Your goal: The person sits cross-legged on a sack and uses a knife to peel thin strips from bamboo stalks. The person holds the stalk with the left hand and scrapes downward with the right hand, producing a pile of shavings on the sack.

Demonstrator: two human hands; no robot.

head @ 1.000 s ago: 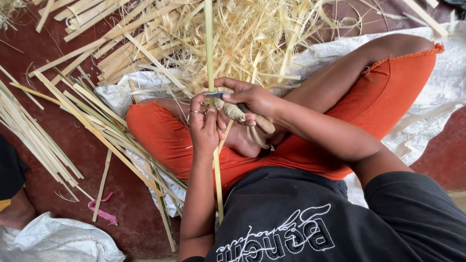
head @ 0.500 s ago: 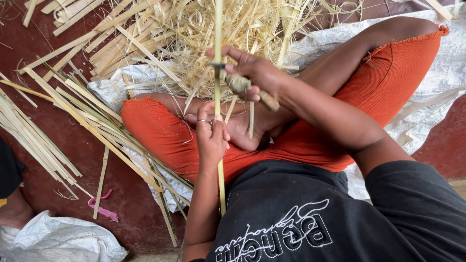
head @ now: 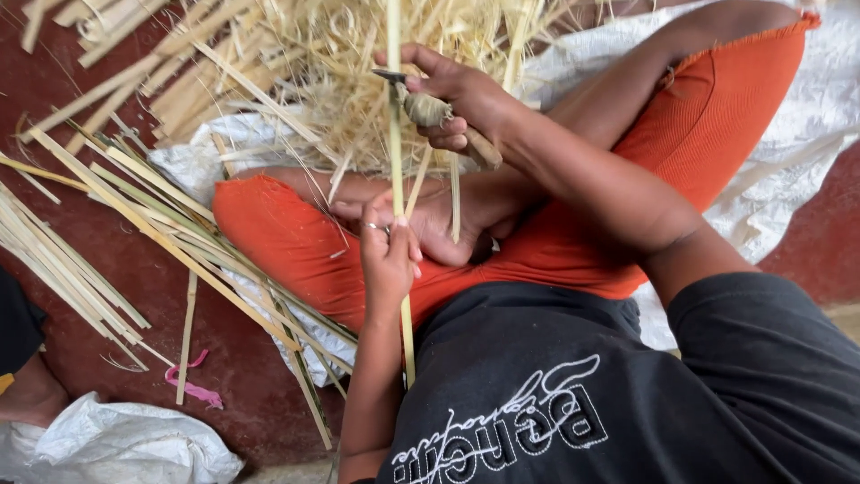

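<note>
Bamboo strip [head: 395, 179]: long, thin, pale yellow-green, held near vertical from 12 o'clock down to about 6 o'clock of centre, lower end lying against the black shirt [head: 555, 394]. Its upper part is lost in the heap of pale shavings [head: 358, 81] at 12 o'clock.

Left hand [head: 387, 255]: raised at centre, forearm coming up from 6 o'clock, fingers [head: 394, 235] closed tight around the strip; a ring is seen on one finger.

Right hand [head: 461, 99]: at 12 o'clock of the left hand, well apart from it, arm crossing in from 3 o'clock over the orange shorts [head: 735, 108]. A knife [head: 430, 109] with a wrapped handle is gripped in a closed fist, dark blade laid against the strip, tip pointing to 9 o'clock.

Loose split strips [head: 134, 206] lie fanned on the red floor [head: 81, 179] at 9 o'clock.
</note>
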